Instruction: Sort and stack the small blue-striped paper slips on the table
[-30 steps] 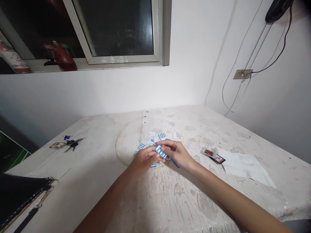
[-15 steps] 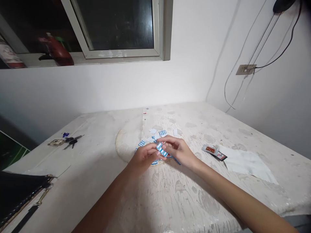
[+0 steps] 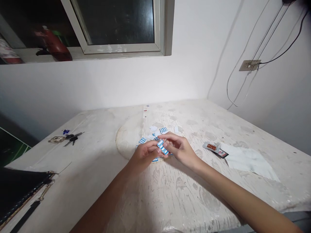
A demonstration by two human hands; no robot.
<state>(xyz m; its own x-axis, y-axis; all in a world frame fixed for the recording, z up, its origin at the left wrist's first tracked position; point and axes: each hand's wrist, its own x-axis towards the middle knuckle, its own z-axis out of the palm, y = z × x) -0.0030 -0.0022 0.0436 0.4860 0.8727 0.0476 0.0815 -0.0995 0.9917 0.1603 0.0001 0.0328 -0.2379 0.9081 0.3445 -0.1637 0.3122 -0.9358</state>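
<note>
A small white sticker sheet with blue-outlined labels (image 3: 162, 147) is pinched between my two hands, tilted above the table. My left hand (image 3: 145, 154) grips its lower left side, thumb on top. On the right side, my right hand (image 3: 179, 148) has its thumb pressed on the sheet and its forefinger reaching over the far edge. Behind and below the hands lie more blue-outlined label pieces (image 3: 142, 140) and blank white scraps (image 3: 153, 128), partly hidden by my fingers.
On the left are keys (image 3: 72, 138) and a black pouch (image 3: 24, 184) with a strap. A blister pack (image 3: 211, 146) on a dark card and a white cloth or paper (image 3: 250, 163) lie right. A wall and window (image 3: 121, 48) stand behind the table (image 3: 97, 181).
The camera view has shifted slightly. Both hands still hold the sticker sheet in nearly the same place, with the sheet turned a little.
</note>
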